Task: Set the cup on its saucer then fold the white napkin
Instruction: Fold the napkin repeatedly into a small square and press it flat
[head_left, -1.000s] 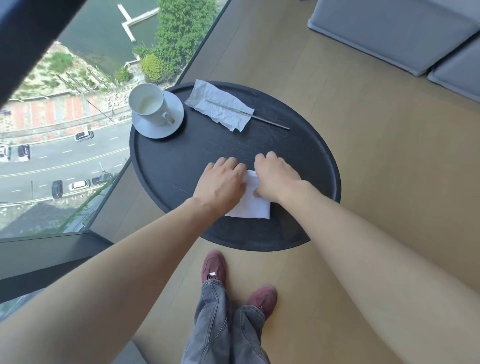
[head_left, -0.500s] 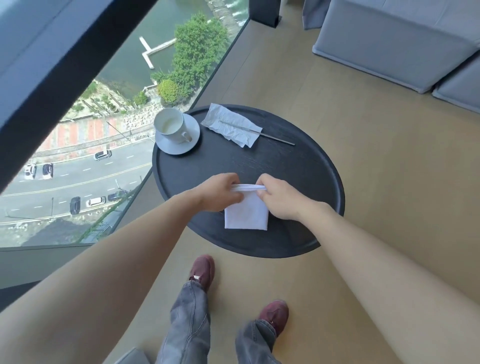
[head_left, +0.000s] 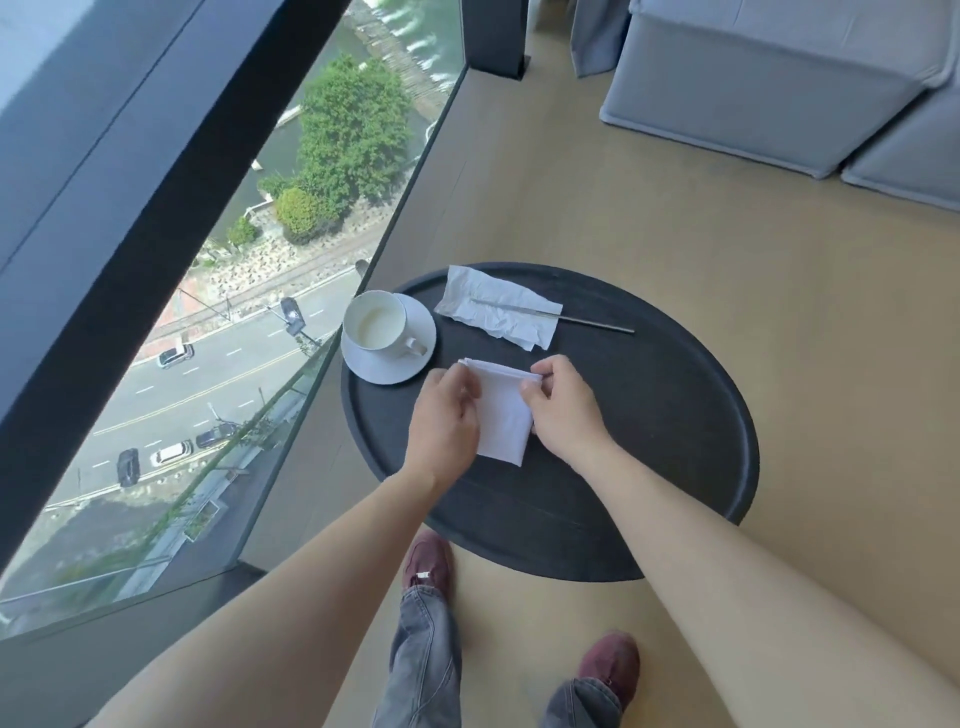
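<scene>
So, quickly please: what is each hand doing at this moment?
Left hand: closed, pinching the far left corner of the white napkin.
Right hand: closed, pinching the napkin's far right corner.

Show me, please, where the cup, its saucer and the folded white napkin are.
cup (head_left: 375, 325), head view, on its pale inside.
saucer (head_left: 387, 368), head view, on its bare near rim.
folded white napkin (head_left: 501, 415), head view, on its flat middle.

Crumpled tissue (head_left: 497, 314), metal straw (head_left: 597, 323), table (head_left: 649, 415)

Sitting on saucer (head_left: 387, 358): cup (head_left: 376, 325), at table's (head_left: 675, 415) ten o'clock; lying at twelve: crumpled tissue (head_left: 493, 312) under metal straw (head_left: 597, 323); centre: napkin (head_left: 501, 415).
</scene>
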